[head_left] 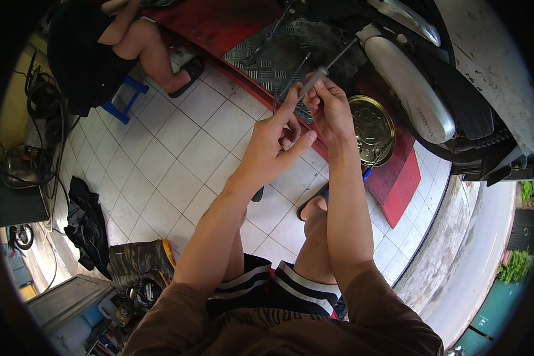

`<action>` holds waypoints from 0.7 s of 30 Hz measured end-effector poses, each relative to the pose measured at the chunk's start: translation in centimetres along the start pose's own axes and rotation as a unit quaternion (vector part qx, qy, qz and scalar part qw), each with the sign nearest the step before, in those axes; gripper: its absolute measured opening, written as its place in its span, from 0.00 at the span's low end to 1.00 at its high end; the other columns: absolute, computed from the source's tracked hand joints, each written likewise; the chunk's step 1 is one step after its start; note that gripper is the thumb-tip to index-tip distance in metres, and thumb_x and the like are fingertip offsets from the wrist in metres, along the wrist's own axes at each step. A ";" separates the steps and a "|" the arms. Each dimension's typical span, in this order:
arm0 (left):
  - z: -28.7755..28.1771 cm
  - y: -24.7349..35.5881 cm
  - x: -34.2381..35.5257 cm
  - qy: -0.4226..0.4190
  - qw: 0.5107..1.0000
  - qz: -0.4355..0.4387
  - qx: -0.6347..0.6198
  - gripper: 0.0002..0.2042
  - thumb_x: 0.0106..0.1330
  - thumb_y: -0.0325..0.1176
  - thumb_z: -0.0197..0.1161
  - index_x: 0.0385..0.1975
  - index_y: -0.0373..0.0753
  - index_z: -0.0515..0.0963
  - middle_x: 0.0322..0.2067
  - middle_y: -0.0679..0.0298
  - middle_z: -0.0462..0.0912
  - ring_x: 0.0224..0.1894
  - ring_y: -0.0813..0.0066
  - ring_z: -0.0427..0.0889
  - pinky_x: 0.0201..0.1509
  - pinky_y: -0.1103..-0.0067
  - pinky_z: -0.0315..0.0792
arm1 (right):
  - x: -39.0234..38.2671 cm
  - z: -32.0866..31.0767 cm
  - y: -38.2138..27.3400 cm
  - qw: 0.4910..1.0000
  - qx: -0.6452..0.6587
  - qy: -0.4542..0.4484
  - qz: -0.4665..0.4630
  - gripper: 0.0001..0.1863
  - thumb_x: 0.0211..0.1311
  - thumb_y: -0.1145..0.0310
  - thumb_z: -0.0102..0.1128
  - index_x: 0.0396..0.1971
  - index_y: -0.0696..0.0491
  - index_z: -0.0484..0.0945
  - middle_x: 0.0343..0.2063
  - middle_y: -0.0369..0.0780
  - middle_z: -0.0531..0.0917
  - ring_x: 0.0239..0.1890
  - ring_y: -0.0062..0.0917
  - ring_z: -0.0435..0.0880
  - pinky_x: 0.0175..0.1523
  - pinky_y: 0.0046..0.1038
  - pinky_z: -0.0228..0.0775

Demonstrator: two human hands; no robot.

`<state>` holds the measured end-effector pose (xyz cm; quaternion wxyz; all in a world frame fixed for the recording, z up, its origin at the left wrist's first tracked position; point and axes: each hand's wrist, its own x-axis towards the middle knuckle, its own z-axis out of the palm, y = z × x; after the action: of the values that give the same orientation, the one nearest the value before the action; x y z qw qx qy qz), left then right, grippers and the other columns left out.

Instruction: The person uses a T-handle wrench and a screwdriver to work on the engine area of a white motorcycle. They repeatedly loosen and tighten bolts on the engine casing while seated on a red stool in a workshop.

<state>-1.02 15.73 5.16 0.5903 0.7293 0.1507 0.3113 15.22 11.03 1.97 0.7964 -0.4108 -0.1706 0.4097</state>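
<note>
Knees and striped black shorts (279, 285) at the near edge, brown sleeves either side. Forearms rise over the white tiled floor (160, 160). Left hand (273, 145) half open, forefinger raised to touch the thin grey metal rod (314, 77); right hand (329, 110) pinches the same rod between its fingertips, rod tilting up to the right. Just beyond, a round brass-coloured tin tray (372, 129) sits on the red ramp (397, 178). Farther off, a white scooter body (415, 89). Far left, another person's leg by a blue stool (124, 98).
</note>
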 end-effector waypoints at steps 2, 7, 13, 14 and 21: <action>-0.4 0.0 -0.1 -0.069 0.997 0.012 0.027 0.27 0.61 0.28 0.61 0.63 0.40 0.66 0.13 0.72 0.64 0.17 0.88 0.62 0.22 0.87 0.57 | 0.0 -0.2 -0.2 1.000 -0.007 0.002 0.006 0.12 0.65 0.69 0.58 0.41 0.62 0.75 0.21 0.32 0.74 0.21 0.13 0.67 0.28 0.16 0.61; -0.7 -1.3 -0.1 -0.127 0.990 -0.036 0.042 0.19 0.64 0.30 0.60 0.56 0.39 0.75 0.13 0.72 0.65 0.16 0.87 0.60 0.22 0.85 0.56 | -0.1 -0.3 -0.6 1.000 -0.008 -0.028 0.007 0.11 0.66 0.70 0.56 0.41 0.62 0.74 0.22 0.33 0.73 0.22 0.13 0.67 0.29 0.16 0.62; -0.2 -2.5 0.1 -0.085 0.974 -0.208 -0.016 0.26 0.70 0.48 0.50 0.51 0.27 0.75 0.13 0.67 0.71 0.15 0.85 0.61 0.19 0.83 0.55 | 0.0 0.2 -0.2 1.000 -0.020 0.003 0.004 0.10 0.66 0.72 0.55 0.42 0.62 0.74 0.22 0.34 0.73 0.23 0.14 0.67 0.30 0.17 0.62; -0.2 -2.5 0.2 -0.075 0.964 -0.254 -0.031 0.30 0.70 0.52 0.48 0.51 0.25 0.74 0.14 0.66 0.73 0.14 0.85 0.61 0.18 0.82 0.55 | 0.0 0.2 -0.1 1.000 -0.022 -0.004 0.006 0.11 0.66 0.71 0.55 0.43 0.62 0.74 0.22 0.33 0.73 0.23 0.14 0.66 0.30 0.17 0.61; -1.1 -2.7 1.2 -0.007 0.761 -0.407 -0.505 0.31 0.64 0.63 0.50 0.35 0.33 0.72 0.20 0.68 0.72 0.14 0.82 0.59 0.19 0.83 0.53 | 0.2 0.7 0.6 1.000 -0.022 0.002 0.022 0.14 0.66 0.70 0.54 0.45 0.64 0.71 0.21 0.34 0.72 0.23 0.15 0.65 0.29 0.18 0.57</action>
<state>-0.34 17.99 3.01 0.9454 0.1975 0.2499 0.0682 14.64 11.71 1.91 0.7784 -0.4328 -0.1689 0.4221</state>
